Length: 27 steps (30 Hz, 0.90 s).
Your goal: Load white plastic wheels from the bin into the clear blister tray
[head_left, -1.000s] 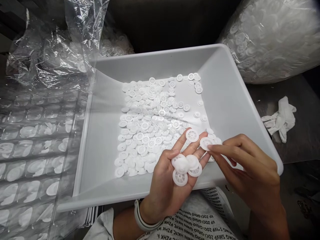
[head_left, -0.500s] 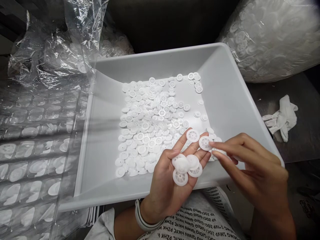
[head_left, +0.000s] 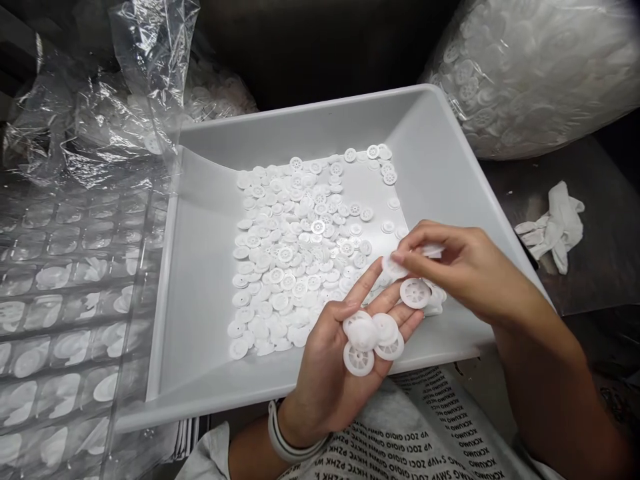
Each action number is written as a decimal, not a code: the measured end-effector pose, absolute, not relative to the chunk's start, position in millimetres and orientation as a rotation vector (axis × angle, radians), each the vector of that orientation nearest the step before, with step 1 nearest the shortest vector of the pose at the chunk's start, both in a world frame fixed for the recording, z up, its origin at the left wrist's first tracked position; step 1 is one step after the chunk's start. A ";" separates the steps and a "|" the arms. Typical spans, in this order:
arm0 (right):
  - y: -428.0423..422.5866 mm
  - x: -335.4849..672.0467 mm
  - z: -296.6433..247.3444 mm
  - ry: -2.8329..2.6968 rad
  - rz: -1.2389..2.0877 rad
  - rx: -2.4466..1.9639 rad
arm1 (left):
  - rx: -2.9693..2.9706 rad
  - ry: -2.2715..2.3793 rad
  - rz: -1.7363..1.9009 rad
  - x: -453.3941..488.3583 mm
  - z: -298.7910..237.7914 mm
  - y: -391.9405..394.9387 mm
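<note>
My left hand [head_left: 330, 373] is palm up above the front of a grey tub, cradling several white plastic spoked discs [head_left: 359, 360] in the palm. Another spoked disc [head_left: 415, 293] lies at its fingertips. My right hand [head_left: 460, 267] pinches a white plastic disc [head_left: 394, 267] between thumb and forefinger, at the tip of my left index finger. A further white piece [head_left: 433, 251] shows by the curled fingers of my right hand, partly hidden. Under the hands, many similar discs [head_left: 280, 267] cover the floor of the tub [head_left: 320, 127].
On the left are clear plastic blister trays [head_left: 60, 300] with white pieces in their pockets. Crumpled clear film [head_left: 125, 100] lies behind them. A large bag of discs [head_left: 540, 80] stands at the back right, with a white glove [head_left: 555, 227] in front of it.
My right hand has moved left and up, from the disc at my left middle fingertips to the one at the index fingertip, and now pinches it. My left hand has barely moved.
</note>
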State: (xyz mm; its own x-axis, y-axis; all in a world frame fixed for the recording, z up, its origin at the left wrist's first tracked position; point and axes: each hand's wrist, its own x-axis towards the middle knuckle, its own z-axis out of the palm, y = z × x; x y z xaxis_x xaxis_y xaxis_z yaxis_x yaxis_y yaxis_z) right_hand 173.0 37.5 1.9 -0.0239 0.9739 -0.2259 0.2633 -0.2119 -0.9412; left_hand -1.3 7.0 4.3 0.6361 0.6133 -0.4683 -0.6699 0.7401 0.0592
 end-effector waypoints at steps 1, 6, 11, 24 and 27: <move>35.1 174.9 3.1 -1.201 1.302 -1.506 | -0.118 0.493 0.729 -1.4 4.4 7.2; 21.7 187.4 7.5 -0.683 1.407 -1.313 | -0.125 0.502 0.728 -2.3 3.7 7.8; 6.1 184.1 4.2 -0.717 1.323 -1.357 | -0.146 0.517 0.766 -2.0 4.1 8.5; 19.3 212.0 22.9 -1.850 0.152 -1.632 | -0.171 0.555 0.779 -1.2 -0.2 9.6; 62.4 272.7 65.4 -1.636 -0.267 -1.632 | -0.185 0.562 0.780 -0.6 1.7 10.6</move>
